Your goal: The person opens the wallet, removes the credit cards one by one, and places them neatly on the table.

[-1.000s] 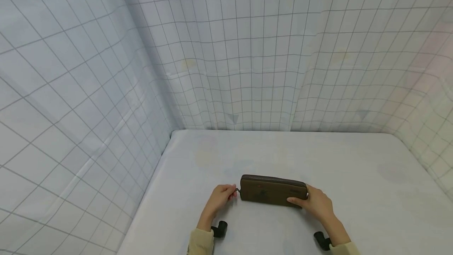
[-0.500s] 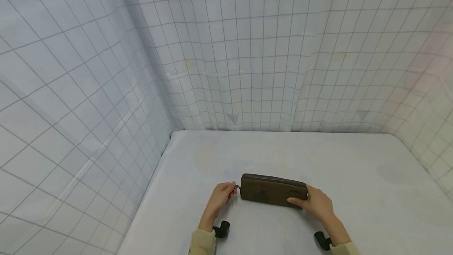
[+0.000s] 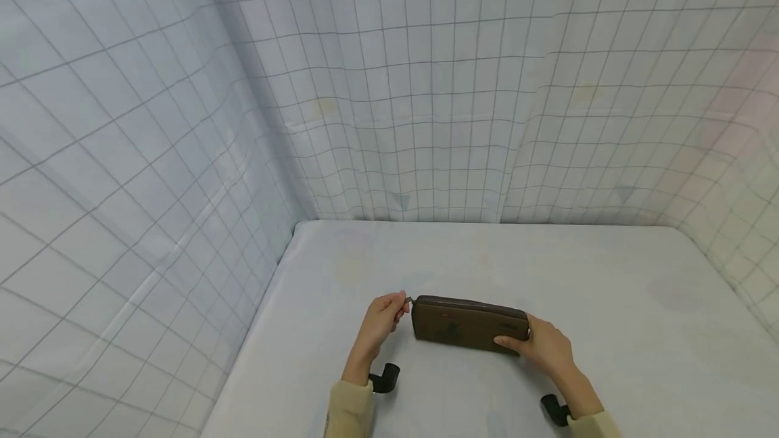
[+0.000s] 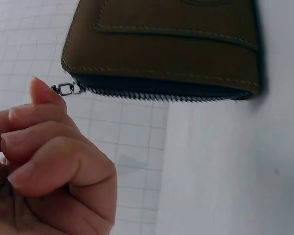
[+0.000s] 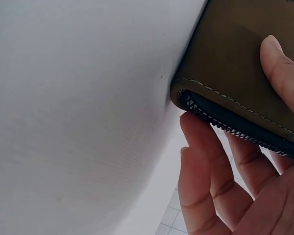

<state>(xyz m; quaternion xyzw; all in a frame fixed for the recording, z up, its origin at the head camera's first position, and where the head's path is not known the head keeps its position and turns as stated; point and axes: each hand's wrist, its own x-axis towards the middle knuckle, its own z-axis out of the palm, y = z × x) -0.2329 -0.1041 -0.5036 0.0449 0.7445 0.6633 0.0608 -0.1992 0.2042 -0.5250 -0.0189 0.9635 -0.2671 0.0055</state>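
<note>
A long brown zip-around wallet (image 3: 468, 324) stands on its long edge over the white table, its left end tilted slightly up. My left hand (image 3: 381, 318) is at the wallet's upper left corner and pinches the small metal zipper pull (image 4: 66, 89) between thumb and index finger, with the other fingers curled. Along that end, zipper teeth (image 4: 157, 97) run beside a dark fabric band. The opposite end is gripped by my right hand (image 3: 546, 349), thumb on the near face and fingers behind. Stitching and a zipped edge (image 5: 235, 128) show there in the right wrist view.
The white table (image 3: 341, 255) ends at a grid-patterned curtain (image 3: 426, 100) behind, with more of that cloth on the left and right sides. A black wrist camera (image 3: 385, 378) sits at the left wrist, another camera (image 3: 555, 410) at the right.
My left hand has risen with the zipper pull, from partway down the wallet's left end to its upper corner. The right hand has kept its grip in nearly the same place.
</note>
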